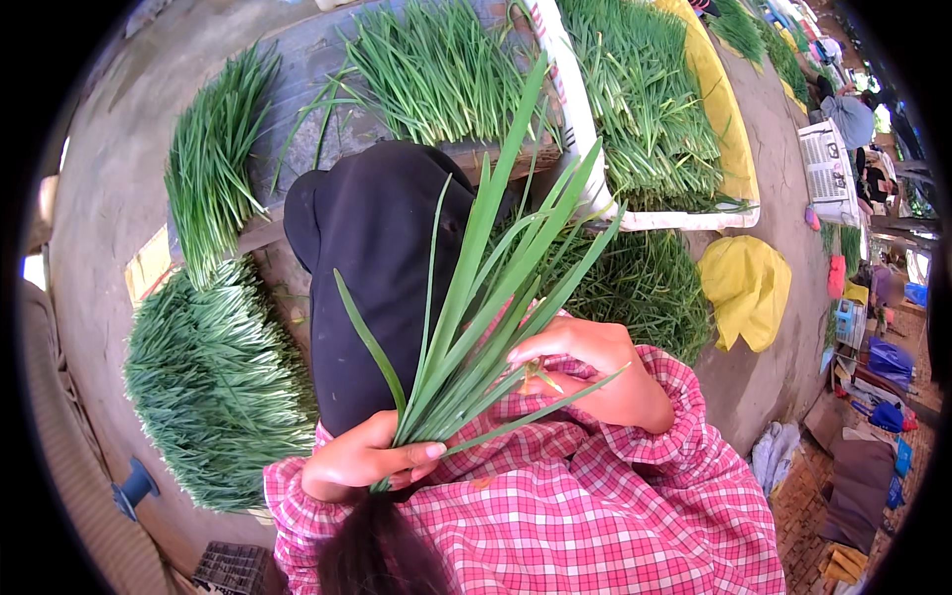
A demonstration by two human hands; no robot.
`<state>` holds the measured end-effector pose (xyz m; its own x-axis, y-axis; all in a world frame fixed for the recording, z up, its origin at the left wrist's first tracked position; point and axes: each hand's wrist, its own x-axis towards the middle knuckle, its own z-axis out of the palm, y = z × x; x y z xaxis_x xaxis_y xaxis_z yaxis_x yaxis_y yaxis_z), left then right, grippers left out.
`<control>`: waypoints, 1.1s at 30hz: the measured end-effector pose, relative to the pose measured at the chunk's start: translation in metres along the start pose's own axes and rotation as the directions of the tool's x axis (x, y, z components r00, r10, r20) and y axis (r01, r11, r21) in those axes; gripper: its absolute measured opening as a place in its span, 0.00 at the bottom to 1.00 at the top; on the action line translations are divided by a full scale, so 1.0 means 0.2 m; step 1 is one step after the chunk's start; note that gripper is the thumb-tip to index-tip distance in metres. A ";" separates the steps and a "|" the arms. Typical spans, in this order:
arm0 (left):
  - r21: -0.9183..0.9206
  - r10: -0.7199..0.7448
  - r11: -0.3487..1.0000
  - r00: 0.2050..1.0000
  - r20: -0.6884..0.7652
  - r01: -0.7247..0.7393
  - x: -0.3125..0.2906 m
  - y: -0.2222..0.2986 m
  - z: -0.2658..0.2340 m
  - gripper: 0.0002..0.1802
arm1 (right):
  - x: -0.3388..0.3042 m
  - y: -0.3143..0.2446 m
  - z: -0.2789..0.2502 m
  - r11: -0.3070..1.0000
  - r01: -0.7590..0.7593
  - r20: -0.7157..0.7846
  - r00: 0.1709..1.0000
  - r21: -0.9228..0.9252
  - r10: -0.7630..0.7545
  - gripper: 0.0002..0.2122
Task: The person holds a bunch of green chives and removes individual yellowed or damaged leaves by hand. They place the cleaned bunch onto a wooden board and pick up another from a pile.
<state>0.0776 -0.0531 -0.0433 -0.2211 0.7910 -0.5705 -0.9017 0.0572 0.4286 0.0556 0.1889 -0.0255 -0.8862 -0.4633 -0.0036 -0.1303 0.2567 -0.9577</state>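
Closed round the lower ends of a small bunch of garlic chives is my left hand, low in front of my body. The long flat green leaves fan upward and to the right over my dark-clad knee. My right hand is at the right side of the bunch, its thumb and fingers pinched together on a thin yellowed leaf. One loose green leaf stretches past below those fingers. Part of the right fingertips is hidden behind the leaves.
Chive piles lie on a low grey table ahead. A neat stack stands at left, and a loose heap at right beside a yellow cloth. A white-edged container holds more chives. A black crate sits lower left. Several people are far right.
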 end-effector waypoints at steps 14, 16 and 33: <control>-0.015 0.003 1.000 1.000 0.011 -0.003 0.00 -0.01 0.00 0.09 | -0.08 0.03 0.02 0.906 0.236 0.069 0.972 -0.352 -0.227 0.09; -0.016 -0.001 1.000 1.000 0.005 0.001 0.00 -0.01 0.00 0.09 | -0.08 0.04 0.02 0.858 0.285 0.139 0.958 -0.427 -0.249 0.09; 0.053 -0.081 0.995 0.996 0.028 0.079 0.05 0.00 0.05 0.06 | -0.18 0.09 0.00 0.861 0.258 -0.068 0.946 -0.439 -0.318 0.10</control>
<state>0.0785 -0.0404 -0.0419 -0.1369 0.8005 -0.5835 -0.8954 0.1519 0.4185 0.0863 0.2099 -0.0421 -0.8270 -0.4618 0.3206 -0.5356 0.4737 -0.6991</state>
